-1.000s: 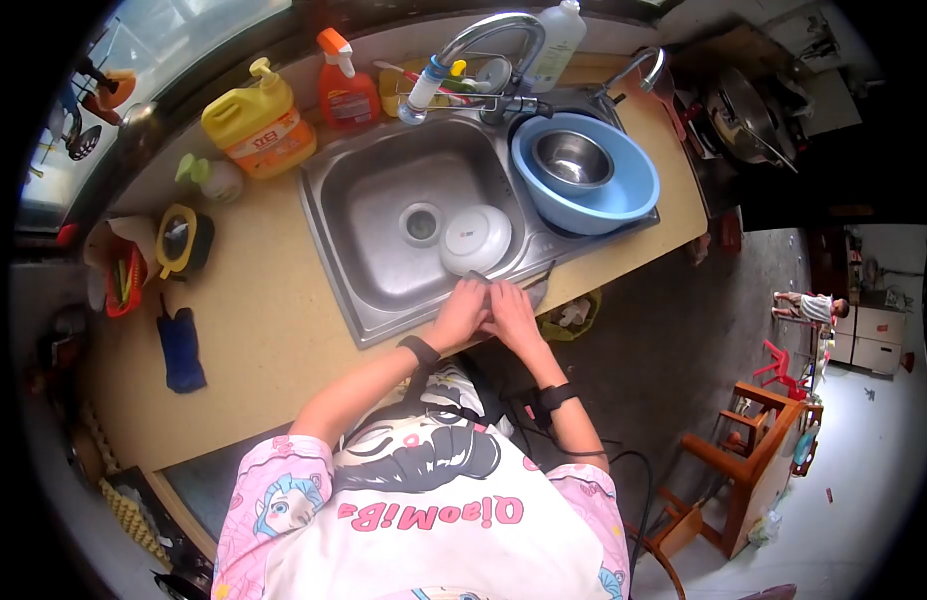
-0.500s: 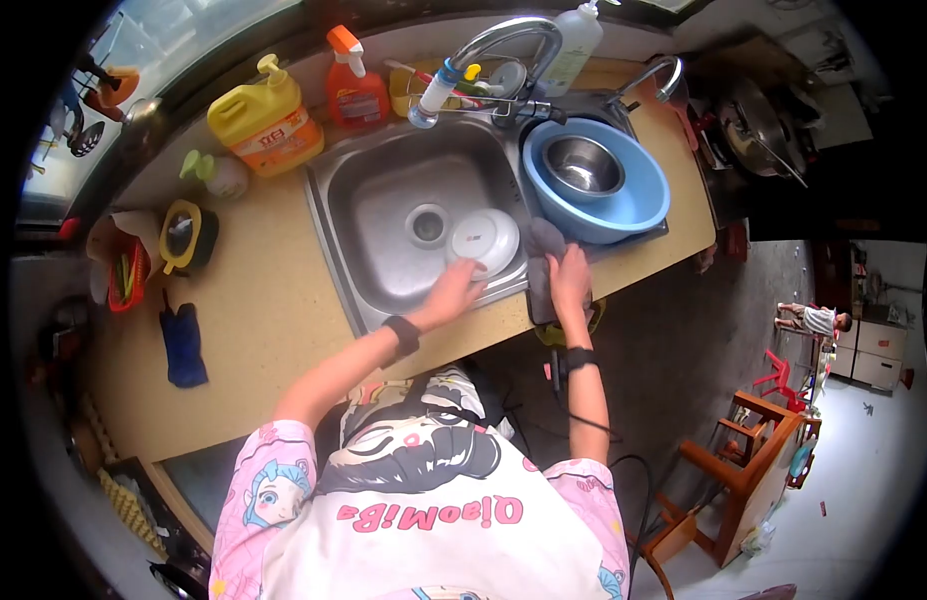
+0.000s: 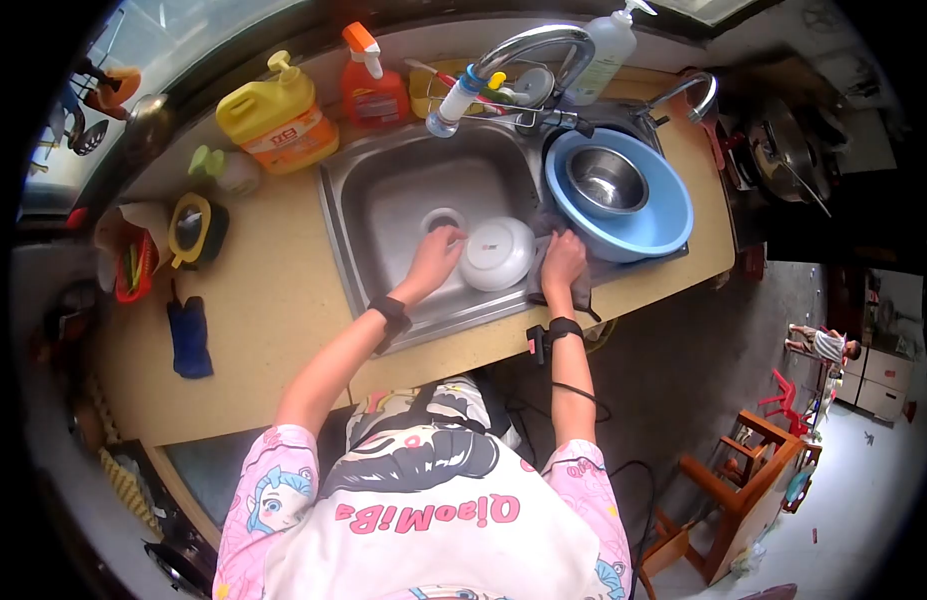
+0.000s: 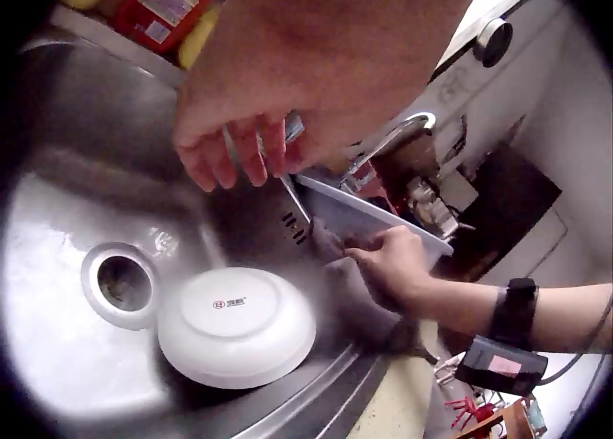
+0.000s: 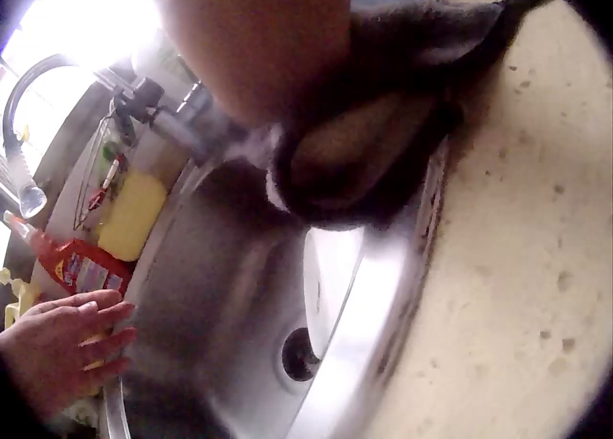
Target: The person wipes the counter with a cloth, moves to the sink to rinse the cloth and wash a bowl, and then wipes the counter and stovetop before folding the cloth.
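Note:
A white dish [image 3: 498, 255] lies upside down in the steel sink [image 3: 383, 200], beside the drain. My left hand [image 3: 436, 262] hovers over the sink at the dish's left, its fingers relaxed and holding nothing. In the left wrist view, this hand [image 4: 259, 123] is above and apart from the dish [image 4: 235, 329]. My right hand [image 3: 564, 262] grips a dark grey cloth [image 3: 581, 292] on the sink's right front rim. Close up in the right wrist view, the cloth [image 5: 374, 142] hangs in a loose fold and hides most of the right hand.
A blue basin [image 3: 668, 215] with a steel bowl [image 3: 608, 180] in it stands right of the sink. The faucet [image 3: 513, 45] arches over the back. Behind the sink are a yellow jug [image 3: 278, 120] and a red spray bottle [image 3: 373, 95]. A blue cloth [image 3: 189, 338] lies on the left counter.
My hands were together on the cloth at the front edge, then parted. The right hand carried the cloth to the right rim; the left touched the dish and moved left off it.

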A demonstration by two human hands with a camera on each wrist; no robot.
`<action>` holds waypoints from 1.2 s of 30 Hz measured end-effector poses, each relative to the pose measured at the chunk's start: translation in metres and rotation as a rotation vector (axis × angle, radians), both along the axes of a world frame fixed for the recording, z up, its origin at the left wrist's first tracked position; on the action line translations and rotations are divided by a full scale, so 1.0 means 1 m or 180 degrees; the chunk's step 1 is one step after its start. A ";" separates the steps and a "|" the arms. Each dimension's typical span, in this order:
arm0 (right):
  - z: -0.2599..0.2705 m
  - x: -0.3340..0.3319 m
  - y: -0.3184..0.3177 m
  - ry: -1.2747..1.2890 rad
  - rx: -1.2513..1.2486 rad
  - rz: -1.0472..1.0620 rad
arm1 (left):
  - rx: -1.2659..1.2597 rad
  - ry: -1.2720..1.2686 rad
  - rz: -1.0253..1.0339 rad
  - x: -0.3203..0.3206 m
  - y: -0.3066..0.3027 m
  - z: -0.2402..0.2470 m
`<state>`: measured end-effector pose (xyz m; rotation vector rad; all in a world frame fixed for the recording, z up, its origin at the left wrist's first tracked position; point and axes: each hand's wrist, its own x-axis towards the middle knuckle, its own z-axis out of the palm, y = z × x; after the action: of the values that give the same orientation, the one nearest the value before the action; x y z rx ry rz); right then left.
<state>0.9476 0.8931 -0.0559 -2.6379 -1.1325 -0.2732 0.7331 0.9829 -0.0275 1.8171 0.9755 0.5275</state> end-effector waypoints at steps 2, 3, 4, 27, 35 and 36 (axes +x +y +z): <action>0.004 -0.004 0.001 0.0012 0.0004 -0.0005 | -0.0089 -0.0090 -0.0007 0.005 0.001 -0.002; 0.006 -0.006 0.003 0.0017 0.0024 -0.0019 | -0.0160 -0.0187 -0.0023 0.010 0.004 -0.003; 0.006 -0.008 0.006 0.0013 0.0020 -0.0014 | -0.0164 -0.0192 -0.0018 0.017 0.008 0.000; -0.007 -0.026 0.143 0.0061 0.0063 -0.0414 | 0.0085 0.0131 0.0091 -0.028 0.018 0.024; -0.007 -0.010 0.183 0.0175 -0.0390 -0.0543 | 0.0042 0.0235 0.0379 -0.061 0.000 0.019; 0.002 -0.015 0.183 0.0211 -0.0273 -0.0503 | 0.0083 0.0298 0.0399 -0.064 -0.004 0.015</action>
<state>0.9321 1.0766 -0.0537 -2.7943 -0.9369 -0.1690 0.6692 0.9787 -0.0127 1.8255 1.1569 0.5379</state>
